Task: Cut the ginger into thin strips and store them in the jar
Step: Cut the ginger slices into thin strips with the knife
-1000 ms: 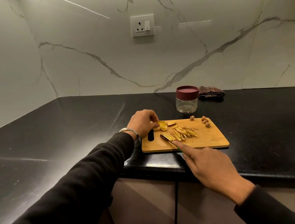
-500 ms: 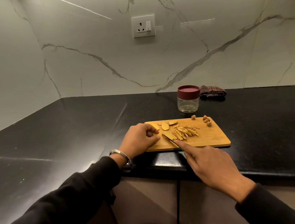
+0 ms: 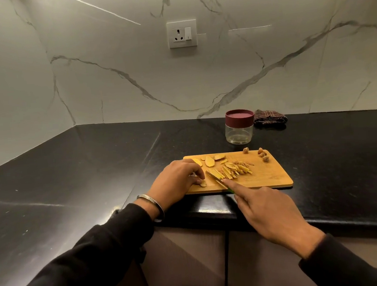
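A wooden cutting board (image 3: pixel 269 177) lies on the black counter. A pile of thin ginger strips (image 3: pixel 236 169) sits at its middle, with flat ginger slices (image 3: pixel 209 161) behind it and small peel scraps (image 3: pixel 263 155) at the far right corner. My left hand (image 3: pixel 177 181) rests on the board's left end, fingertips pressing a ginger slice (image 3: pixel 203 183). My right hand (image 3: pixel 265 209) grips a knife (image 3: pixel 216 178), forefinger along the blade, whose tip lies just left of the strips. The clear jar (image 3: pixel 239 133) with a maroon lid stands behind the board.
A dark checked cloth (image 3: pixel 270 117) lies to the right of the jar by the marble wall. A wall socket (image 3: pixel 181 34) is above. The counter's front edge (image 3: pixel 324 222) runs just below the board, with cabinet doors underneath.
My left hand came back from the board's far left corner to its near left end, bringing a ginger slice down beside the blade. The knife hand barely moved.
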The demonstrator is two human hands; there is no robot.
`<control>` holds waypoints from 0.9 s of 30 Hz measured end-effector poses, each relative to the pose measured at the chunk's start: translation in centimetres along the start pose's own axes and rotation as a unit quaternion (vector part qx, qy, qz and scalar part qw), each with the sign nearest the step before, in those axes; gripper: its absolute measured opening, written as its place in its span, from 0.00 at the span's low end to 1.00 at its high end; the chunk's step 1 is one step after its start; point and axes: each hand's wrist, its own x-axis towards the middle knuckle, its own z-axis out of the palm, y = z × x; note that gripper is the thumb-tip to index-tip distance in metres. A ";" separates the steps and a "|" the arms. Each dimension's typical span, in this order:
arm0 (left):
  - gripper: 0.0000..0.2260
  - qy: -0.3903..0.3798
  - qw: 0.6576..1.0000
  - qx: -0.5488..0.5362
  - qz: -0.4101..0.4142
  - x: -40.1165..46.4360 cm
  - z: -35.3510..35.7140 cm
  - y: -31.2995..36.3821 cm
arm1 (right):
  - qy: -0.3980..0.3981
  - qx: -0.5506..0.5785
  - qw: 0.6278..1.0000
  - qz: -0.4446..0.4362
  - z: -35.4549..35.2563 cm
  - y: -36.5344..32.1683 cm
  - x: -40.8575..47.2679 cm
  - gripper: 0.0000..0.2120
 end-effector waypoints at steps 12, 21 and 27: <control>0.03 0.059 0.996 -0.050 0.048 -0.1 1.2 -0.9 | 0.006 0.030 0.999 -0.012 0.0 -1.3 -0.1 0.24; 0.06 0.052 0.994 -0.073 0.058 -0.4 0.8 -1.3 | 0.004 0.047 0.999 -0.006 0.3 -1.4 0.1 0.24; 0.04 0.085 0.992 -0.076 0.060 -0.4 1.8 -0.9 | 0.011 0.044 0.999 -0.001 0.2 -1.5 0.0 0.24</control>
